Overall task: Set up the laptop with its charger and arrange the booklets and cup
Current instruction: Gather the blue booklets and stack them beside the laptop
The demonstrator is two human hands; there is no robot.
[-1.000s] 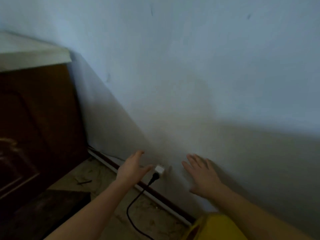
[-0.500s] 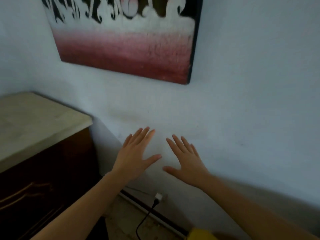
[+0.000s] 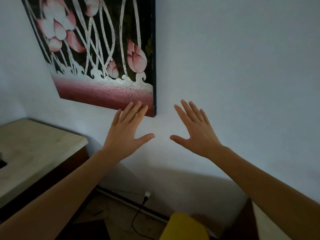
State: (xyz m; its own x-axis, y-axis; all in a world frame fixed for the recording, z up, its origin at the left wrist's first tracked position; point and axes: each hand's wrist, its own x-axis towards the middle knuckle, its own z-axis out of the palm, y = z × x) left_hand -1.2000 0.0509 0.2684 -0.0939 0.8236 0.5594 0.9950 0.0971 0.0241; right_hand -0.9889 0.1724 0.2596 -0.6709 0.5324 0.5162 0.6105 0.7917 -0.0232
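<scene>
My left hand [image 3: 127,135] and my right hand [image 3: 195,132] are both raised in front of the pale wall, fingers spread and holding nothing. Low on the wall, between and below my forearms, the charger's white plug [image 3: 147,194] sits in a socket. Its black cable [image 3: 136,217] runs down across the floor toward me. No laptop, booklets or cup are in view.
A flower painting [image 3: 103,54] hangs on the wall above my left hand. A cabinet with a pale top [image 3: 34,153] stands at the left. A yellow object [image 3: 185,227] is at the bottom edge, and a dark piece of furniture [image 3: 242,220] is at the lower right.
Both hands rose from beside the wall plug near the floor to chest height, fingers spread. The view tilted up, bringing the painting into sight.
</scene>
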